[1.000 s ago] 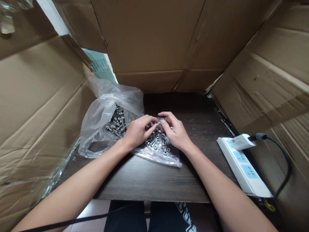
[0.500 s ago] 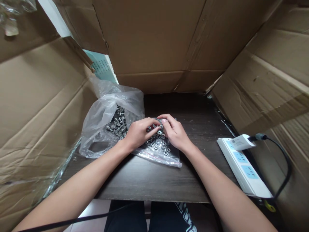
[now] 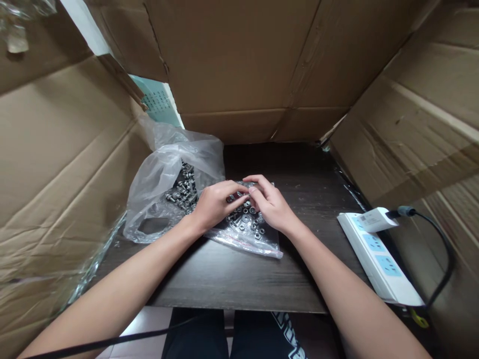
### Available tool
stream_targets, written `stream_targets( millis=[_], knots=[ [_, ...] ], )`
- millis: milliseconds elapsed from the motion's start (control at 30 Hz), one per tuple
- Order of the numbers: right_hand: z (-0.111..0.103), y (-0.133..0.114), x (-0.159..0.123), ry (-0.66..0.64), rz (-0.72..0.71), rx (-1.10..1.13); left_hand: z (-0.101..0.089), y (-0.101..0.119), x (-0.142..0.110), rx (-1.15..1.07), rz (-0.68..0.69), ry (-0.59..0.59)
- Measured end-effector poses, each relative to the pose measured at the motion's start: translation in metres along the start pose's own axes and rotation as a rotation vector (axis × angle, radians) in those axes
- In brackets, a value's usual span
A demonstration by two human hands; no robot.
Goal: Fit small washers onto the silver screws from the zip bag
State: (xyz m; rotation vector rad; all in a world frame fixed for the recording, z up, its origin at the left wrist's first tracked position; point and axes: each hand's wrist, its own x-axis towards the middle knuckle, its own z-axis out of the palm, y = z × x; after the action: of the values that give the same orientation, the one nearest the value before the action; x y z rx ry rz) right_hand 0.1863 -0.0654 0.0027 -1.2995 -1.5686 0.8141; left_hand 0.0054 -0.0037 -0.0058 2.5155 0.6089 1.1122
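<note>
My left hand and my right hand meet fingertip to fingertip over a small clear zip bag that lies flat on the dark table with several nuts and washers on it. Both hands pinch together at a small metal part between them; which piece it is I cannot make out. To the left, a large crumpled clear plastic bag holds a heap of small bolts, right beside my left hand.
Cardboard walls close in the table at the left, back and right. A white power strip with a plugged-in adapter and black cable lies at the right edge. A black cord crosses below the table front.
Both hands have dropped slightly towards the pile of nuts and drawn closer together; the fingertips stay pinched at the same spot. Nothing else has moved.
</note>
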Motion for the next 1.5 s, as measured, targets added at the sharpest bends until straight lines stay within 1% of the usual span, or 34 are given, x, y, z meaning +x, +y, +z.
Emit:
stream_targets(
  millis=[100,200,333,500,633,767,867,933,1033,1100,1200,1267,1367,1433,1500],
  knots=[
    [0.0008,-0.0005,-0.0001,0.030,0.007,0.001,-0.0001,-0.0003,0.0002,0.007,0.002,0.006],
    [0.0013,-0.0006,0.0000,0.015,-0.014,0.045,0.0001,-0.0010,0.0002,0.012,0.003,0.010],
    [0.0016,0.0007,0.0001,0.046,0.027,0.016,0.0006,-0.0015,0.0001,0.014,-0.008,0.015],
    [0.0019,0.0020,0.0003,-0.009,-0.002,0.070,0.0006,-0.0016,-0.0001,0.012,-0.016,0.021],
    [0.0011,0.0015,0.0004,0.020,0.015,0.035,0.0008,-0.0016,-0.0002,0.010,-0.007,0.014],
    [0.0019,0.0015,0.0007,-0.018,0.001,0.087,0.0014,-0.0024,-0.0001,0.009,0.000,0.023],
    [0.0037,0.0018,0.0010,-0.005,-0.001,0.108,0.0023,-0.0026,0.0002,0.006,-0.001,0.034],
    [0.0040,0.0013,0.0010,0.014,-0.005,0.088,0.0024,-0.0022,0.0005,0.000,-0.004,0.036],
    [0.0021,-0.0002,0.0007,0.048,0.016,-0.010,0.0016,-0.0010,0.0005,-0.009,-0.004,0.013],
    [0.0004,-0.0008,0.0005,0.050,0.021,-0.030,0.0006,-0.0001,0.0004,-0.007,-0.013,0.001],
    [-0.0005,-0.0003,0.0003,-0.001,-0.013,0.050,-0.0006,0.0010,0.0003,-0.004,-0.028,-0.006],
    [0.0001,0.0001,0.0001,-0.017,-0.011,0.077,-0.0010,0.0013,0.0003,-0.007,-0.021,-0.012],
    [0.0010,0.0002,0.0000,0.017,0.033,0.041,-0.0009,0.0012,0.0002,-0.010,-0.015,-0.011],
    [0.0007,0.0004,0.0003,0.037,0.023,0.046,-0.0007,0.0007,0.0000,-0.010,-0.022,-0.005],
    [0.0003,0.0008,0.0008,0.029,-0.005,0.085,-0.0004,0.0001,-0.0003,-0.006,-0.021,0.003]
  ],
)
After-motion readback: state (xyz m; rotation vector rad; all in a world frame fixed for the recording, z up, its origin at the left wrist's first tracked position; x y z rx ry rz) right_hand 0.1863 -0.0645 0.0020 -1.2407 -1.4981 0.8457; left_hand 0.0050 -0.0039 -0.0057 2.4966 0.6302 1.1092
